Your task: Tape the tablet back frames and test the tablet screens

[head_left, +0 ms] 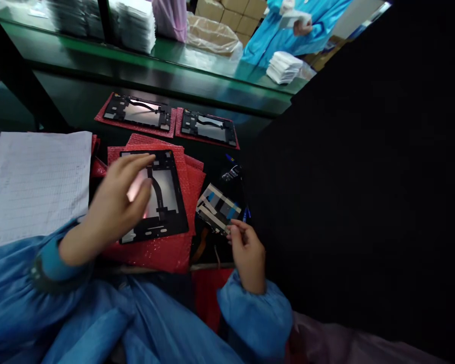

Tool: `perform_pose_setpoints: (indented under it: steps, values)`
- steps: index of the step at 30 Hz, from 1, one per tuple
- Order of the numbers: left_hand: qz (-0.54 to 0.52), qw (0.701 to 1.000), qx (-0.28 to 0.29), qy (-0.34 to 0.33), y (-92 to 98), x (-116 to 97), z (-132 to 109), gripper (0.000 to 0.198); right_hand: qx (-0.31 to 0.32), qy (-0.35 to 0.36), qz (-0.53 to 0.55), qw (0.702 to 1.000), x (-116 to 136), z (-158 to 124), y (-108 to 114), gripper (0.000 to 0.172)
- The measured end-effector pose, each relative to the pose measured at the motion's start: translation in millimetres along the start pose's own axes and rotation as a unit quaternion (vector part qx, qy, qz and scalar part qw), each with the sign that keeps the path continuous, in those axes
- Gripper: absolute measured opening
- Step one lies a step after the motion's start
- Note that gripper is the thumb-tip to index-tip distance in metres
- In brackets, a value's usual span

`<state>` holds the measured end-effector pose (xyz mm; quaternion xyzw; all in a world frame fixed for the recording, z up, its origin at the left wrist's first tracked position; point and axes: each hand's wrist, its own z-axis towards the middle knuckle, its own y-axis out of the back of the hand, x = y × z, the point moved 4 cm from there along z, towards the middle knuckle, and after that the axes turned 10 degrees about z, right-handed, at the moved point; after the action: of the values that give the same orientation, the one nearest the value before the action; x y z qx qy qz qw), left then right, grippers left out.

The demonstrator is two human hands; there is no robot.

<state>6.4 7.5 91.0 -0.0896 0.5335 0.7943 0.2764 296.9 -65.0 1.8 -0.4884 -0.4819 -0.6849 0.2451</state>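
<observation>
Your left hand (116, 202) is spread open on or just above the black tablet frame (174, 217) on a red bubble-wrap sheet (157, 255), while your right hand (248, 255) pinches the edge of a taped electronic panel (216, 207) nearby on the worktop.

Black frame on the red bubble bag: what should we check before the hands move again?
1. Black frame lying flat on the red bubble bag: ok.
2. Left hand touching the frame: cannot tell.
3. Right hand pinching the taped flat piece: ok.
4. Upper black frame and its neighbour lying apart from this frame: ok.
5. Frame's surface free of scratches: cannot tell, glare and the left hand hide it.
</observation>
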Motion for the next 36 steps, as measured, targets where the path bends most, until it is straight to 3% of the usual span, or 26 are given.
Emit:
perform_pose_setpoints:
  steps: [2, 4, 6, 8, 10, 12, 17, 20, 22, 24, 31, 36]
  values:
    - [0.087, 0.991, 0.095, 0.028, -40.2, 8, 4, 0.060, 0.026, 0.038, -0.087, 0.995, 5, -5, 2, 0.037]
    - [0.159, 0.974, 0.156, 0.038, -78.4, 12, 5, 0.074, 0.086, 0.050, -0.142, 0.985, 5, -13, -1, 0.035]
    - [0.197, 0.965, 0.169, 0.037, -104.6, 13, 4, 0.083, 0.166, 0.047, -0.160, 0.972, 0, -24, -10, 0.034]
    - [0.205, 0.965, 0.162, 0.025, -117.7, 13, 3, 0.084, 0.232, 0.068, -0.159, 0.957, -4, -34, -22, 0.039]
    - [0.170, 0.975, 0.143, 0.009, -120.6, 12, 1, 0.077, 0.265, 0.114, -0.159, 0.944, -5, -41, -35, 0.048]
    - [0.094, 0.989, 0.117, -0.005, -118.0, 12, -1, 0.064, 0.256, 0.166, -0.165, 0.938, -2, -41, -45, 0.047]
    - [-0.012, 0.996, 0.083, -0.017, -111.3, 11, -7, 0.051, 0.107, 0.246, -0.093, 0.959, 17, -15, -47, 0.025]
    - [-0.060, 0.995, 0.073, -0.023, -107.9, 3, -10, 0.055, 0.080, 0.172, 0.059, 0.980, 22, 4, -48, 0.029]
    - [-0.100, 0.992, 0.074, -0.029, -105.5, -2, -10, 0.054, 0.106, 0.086, 0.146, 0.980, 24, 11, -58, 0.035]
    - [-0.139, 0.987, 0.079, -0.028, -103.2, -4, -8, 0.048, 0.132, 0.049, 0.178, 0.974, 28, 14, -70, 0.039]
    - [-0.226, 0.968, 0.100, 0.034, -103.3, 7, -7, 0.013, 0.184, 0.055, 0.183, 0.964, 31, 12, -95, 0.036]
    - [-0.290, 0.944, 0.137, 0.081, -112.4, 10, -11, 0.009, 0.180, 0.074, 0.110, 0.975, 24, 10, -94, 0.034]
